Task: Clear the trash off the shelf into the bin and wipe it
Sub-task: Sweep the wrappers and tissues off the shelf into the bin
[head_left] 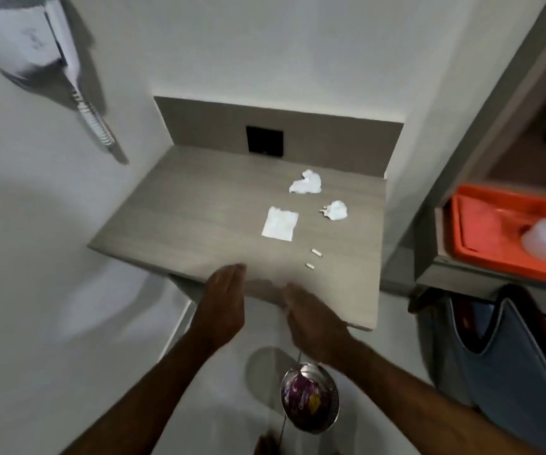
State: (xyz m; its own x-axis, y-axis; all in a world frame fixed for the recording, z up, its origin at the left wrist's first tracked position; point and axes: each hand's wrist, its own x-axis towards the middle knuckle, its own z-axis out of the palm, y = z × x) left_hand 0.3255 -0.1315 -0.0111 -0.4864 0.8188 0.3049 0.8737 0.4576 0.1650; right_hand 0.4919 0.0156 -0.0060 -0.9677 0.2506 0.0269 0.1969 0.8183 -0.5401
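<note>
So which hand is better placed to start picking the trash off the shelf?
Probably the right hand. It hovers open at the shelf's front edge, on the side where the small scraps, flat tissue and crumpled tissues lie. The left hand is open too, but farther from them.

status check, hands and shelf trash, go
Left hand and right hand both open, empty, at shelf front edge. Two crumpled tissues, flat napkin, two small scraps unmoved. Bin below, path clear.

White walls (265, 44) on three sides — pale floor (68, 356) below, grey cabinet (495, 126) at right holding an orange tray (495, 224), black wall plate (264, 141).
</note>
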